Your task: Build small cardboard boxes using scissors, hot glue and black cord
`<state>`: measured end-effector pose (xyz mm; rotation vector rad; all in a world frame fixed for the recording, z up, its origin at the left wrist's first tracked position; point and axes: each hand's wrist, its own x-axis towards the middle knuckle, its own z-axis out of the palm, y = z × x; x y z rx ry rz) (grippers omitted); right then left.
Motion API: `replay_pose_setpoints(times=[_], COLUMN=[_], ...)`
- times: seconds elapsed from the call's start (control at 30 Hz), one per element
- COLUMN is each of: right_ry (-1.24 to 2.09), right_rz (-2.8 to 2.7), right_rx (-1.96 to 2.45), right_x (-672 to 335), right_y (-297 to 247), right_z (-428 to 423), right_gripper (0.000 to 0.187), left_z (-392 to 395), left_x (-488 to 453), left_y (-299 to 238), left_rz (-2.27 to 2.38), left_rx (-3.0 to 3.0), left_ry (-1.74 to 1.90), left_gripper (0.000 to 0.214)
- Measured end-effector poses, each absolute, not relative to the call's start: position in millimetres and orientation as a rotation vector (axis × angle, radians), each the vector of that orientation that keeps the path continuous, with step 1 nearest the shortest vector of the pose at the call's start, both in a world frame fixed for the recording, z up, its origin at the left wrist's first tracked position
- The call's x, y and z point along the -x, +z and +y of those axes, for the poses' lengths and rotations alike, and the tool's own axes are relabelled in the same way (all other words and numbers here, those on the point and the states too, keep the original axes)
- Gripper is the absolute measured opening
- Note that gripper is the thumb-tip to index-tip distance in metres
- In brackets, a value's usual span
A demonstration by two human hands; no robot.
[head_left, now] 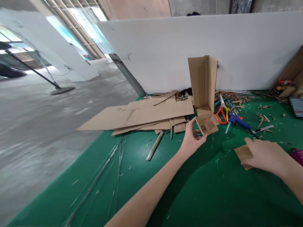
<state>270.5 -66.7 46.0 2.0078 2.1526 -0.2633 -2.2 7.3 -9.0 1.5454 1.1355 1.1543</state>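
My left hand (193,138) grips the left edge of the lower flap of a folded cardboard piece (199,83), thumb and fingers on either side. That piece stands upright near the white panel, and its lower flap carries a printed square code. To the right, my right hand (261,156) has its fingers and thumb closed on a small flat cardboard piece (241,153), just above or on the green table; I cannot tell which. A blue glue gun (239,121) lies between the hands, beside scissors with orange and yellow handles (222,113).
Flat cardboard sheets (142,115) are piled at the left rear, with a thin stick (155,145) in front. A white panel (165,53) borders the back of the green table (208,195). Cardboard scraps (233,97) litter the right rear. An open box (288,75) stands far right.
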Motion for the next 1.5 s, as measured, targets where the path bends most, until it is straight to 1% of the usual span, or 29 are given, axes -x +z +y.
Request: replay_pose_setpoints(times=[0.13,0.23,0.3,0.37,0.43,0.53,0.6,0.63,0.7,0.73,0.83,0.9,0.93,1.03,1.13,1.23,1.37,1.5], right_ry=[-0.269,-0.45,-0.766,-1.201,-1.621,-2.121,-2.341,-2.398,-2.385,-2.294,-1.755,-1.434,-1.338,-1.191,-1.144,-1.197,-1.408,-1.63], right_rz=[2.203,2.411,2.586,2.675,2.652,2.537,2.464,2.462,2.571,2.672,3.011,3.172,3.233,3.344,3.373,3.325,3.209,3.052], right_rx=[-2.047,-2.056,-2.0,-1.874,-1.8,-1.908,-1.978,-1.998,-2.039,-2.072,-2.149,-2.137,-2.116,-2.068,-2.021,-2.036,-2.145,-2.242], right_x=[-268,-270,-269,-264,-258,-249,-246,-245,-245,-246,-250,-252,-252,-249,-243,-239,-237,-237], right_y=[35,35,40,47,49,41,30,24,14,10,3,0,-2,-8,-16,-20,-19,-18], right_z=[-73,-70,-64,-55,-44,-30,-25,-24,-23,-23,-23,-22,-22,-17,-13,-12,-12,-11], right_gripper=[0.063,0.066,0.061,0.051,0.045,0.048,0.051,0.05,0.043,0.038,0.027,0.029,0.032,0.043,0.045,0.035,0.021,0.018], left_z=[7,7,8,9,10,11,11,11,10,10,10,10,11,12,13,16,18,17], left_x=[0,0,0,2,4,7,8,8,8,7,6,6,6,6,7,7,9,10], left_y=[-7,-6,-7,-7,-7,-8,-9,-9,-10,-11,-12,-13,-14,-13,-12,-11,-10,-9], left_rz=[1.125,1.125,1.145,1.182,1.225,1.275,1.286,1.287,1.283,1.282,1.27,1.259,1.258,1.287,1.332,1.353,1.372,1.36], left_rx=[-1.567,-1.58,-1.604,-1.652,-1.709,-1.769,-1.793,-1.802,-1.817,-1.823,-1.84,-1.839,-1.83,-1.773,-1.706,-1.688,-1.714,-1.724], left_ry=[1.143,1.153,1.17,1.194,1.215,1.233,1.234,1.235,1.228,1.226,1.223,1.22,1.218,1.207,1.203,1.189,1.161,1.155], left_gripper=[0.077,0.078,0.077,0.076,0.075,0.076,0.076,0.076,0.076,0.076,0.077,0.076,0.076,0.075,0.076,0.077,0.077,0.076])
